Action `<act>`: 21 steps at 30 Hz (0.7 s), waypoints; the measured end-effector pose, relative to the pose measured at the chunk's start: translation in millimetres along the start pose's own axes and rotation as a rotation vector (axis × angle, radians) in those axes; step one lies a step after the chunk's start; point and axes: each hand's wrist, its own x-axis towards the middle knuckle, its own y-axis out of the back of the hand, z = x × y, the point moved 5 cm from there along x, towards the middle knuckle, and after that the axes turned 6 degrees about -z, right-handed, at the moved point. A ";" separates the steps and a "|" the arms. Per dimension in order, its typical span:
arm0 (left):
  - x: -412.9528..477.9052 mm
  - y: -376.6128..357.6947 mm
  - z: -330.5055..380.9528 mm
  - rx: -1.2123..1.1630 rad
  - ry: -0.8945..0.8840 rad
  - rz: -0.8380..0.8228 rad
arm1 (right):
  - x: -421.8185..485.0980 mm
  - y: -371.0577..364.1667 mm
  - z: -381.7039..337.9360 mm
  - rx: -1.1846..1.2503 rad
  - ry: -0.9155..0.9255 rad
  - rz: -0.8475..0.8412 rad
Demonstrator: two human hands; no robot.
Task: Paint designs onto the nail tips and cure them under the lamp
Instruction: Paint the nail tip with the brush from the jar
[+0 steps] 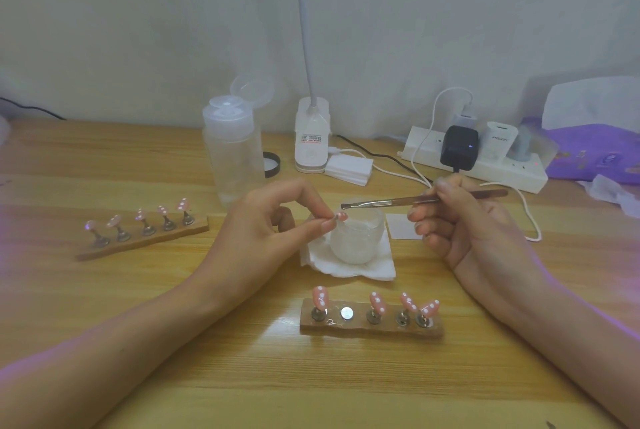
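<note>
Thumb and forefinger of the left hand (277,221) pinch one pink nail tip (341,216) above the small glass jar (356,238). The right hand (460,221) grips a thin brush (415,201), its bristles just over that tip. The near holder (370,328) carries four dotted tips (320,297) and one bare slot (346,312). The left holder (145,241) carries five tips (183,204). That makes ten tips, two holders and one brush. Painting looks nearly finished. I'd guess the held tip has yet to be cured under the white lamp (311,144) at the far side.

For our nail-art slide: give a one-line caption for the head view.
Left hand pinches a pink nail tip by a frosted jar while the right hand holds a brush close to it.
</note>
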 end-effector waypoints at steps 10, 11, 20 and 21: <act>0.1 0.2 -0.9 0.002 0.001 -0.007 | -2.9 -0.2 -4.7 -0.031 0.053 0.054; 0.0 0.2 -0.9 -0.001 0.001 -0.007 | -3.6 -2.8 -5.7 -0.039 0.065 0.027; -0.3 -0.8 -1.4 0.011 0.000 -0.008 | -4.0 -0.2 -6.7 -0.070 0.105 0.052; -0.4 -0.6 -1.4 0.006 0.002 -0.010 | -4.1 -1.2 -7.1 -0.074 0.125 0.023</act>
